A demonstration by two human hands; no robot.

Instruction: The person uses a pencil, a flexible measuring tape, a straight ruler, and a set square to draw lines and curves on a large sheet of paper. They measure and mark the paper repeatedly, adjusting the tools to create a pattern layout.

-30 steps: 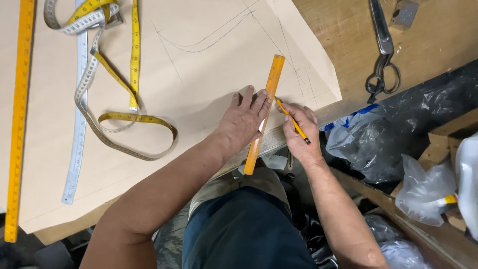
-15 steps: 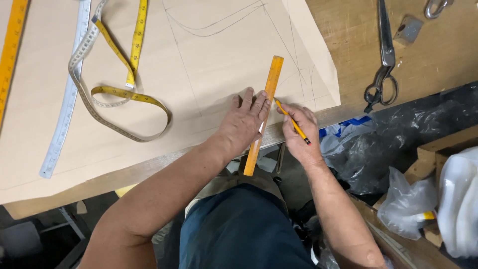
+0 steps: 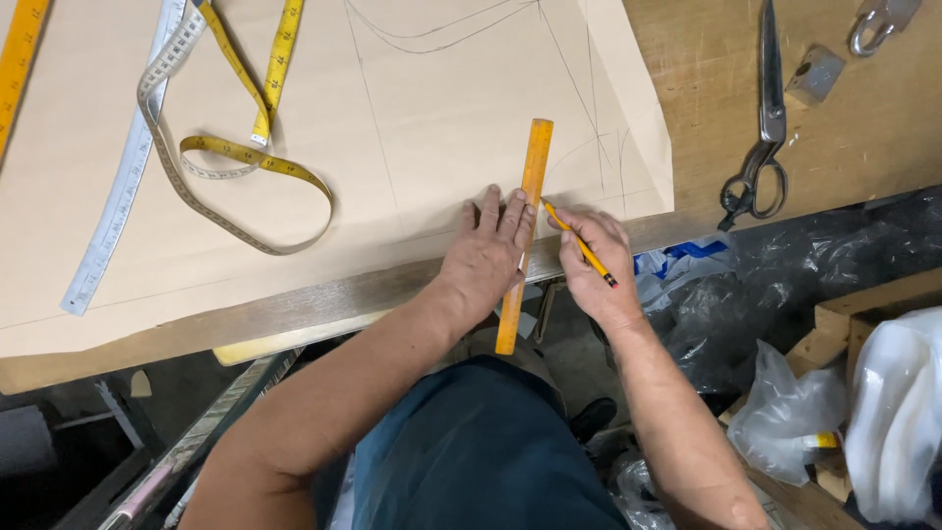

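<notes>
Left hand point(image 3: 488, 257): palm down, fingers point(image 3: 491, 201) spread flat and released, pressing an orange ruler point(image 3: 530, 186) onto a sheet of tan pattern paper point(image 3: 412, 118). Nothing is gripped; the hand only bears down.

Orange ruler: long, narrow, lying nearly straight away from the person, tilted slightly right at its far end. Its near end overhangs the bench point(image 3: 873, 128) edge above the person's lap; its far end rests on the paper among pencilled lines.

Right hand point(image 3: 589, 265): just right of the ruler, fingers clenched around a yellow pencil point(image 3: 579, 245). The pencil's tip meets the paper right at the ruler's right edge; its dark rear end points back toward the wrist.

Tan pattern paper: covers most of the bench's left and middle, marked with thin straight and curved pencil lines. Its right corner lies close to the right hand.

Tape measure point(image 3: 235, 152): yellow and grey, looped loosely on the paper, well left of the hands.

White ruler point(image 3: 108, 226): flat strip, lying diagonally on the paper beside the tape.

Long yellow rule point(image 3: 20, 59): at the far left edge, partly out of view.

Scissors point(image 3: 760, 147): large, metal, on bare wood, right of the paper, handles toward the person.

Metal block point(image 3: 814, 74) and a ring-shaped metal piece point(image 3: 878, 25): near the scissor blades.

Plastic bags point(image 3: 785, 402): clear, white and black, below the bench at right.
</notes>
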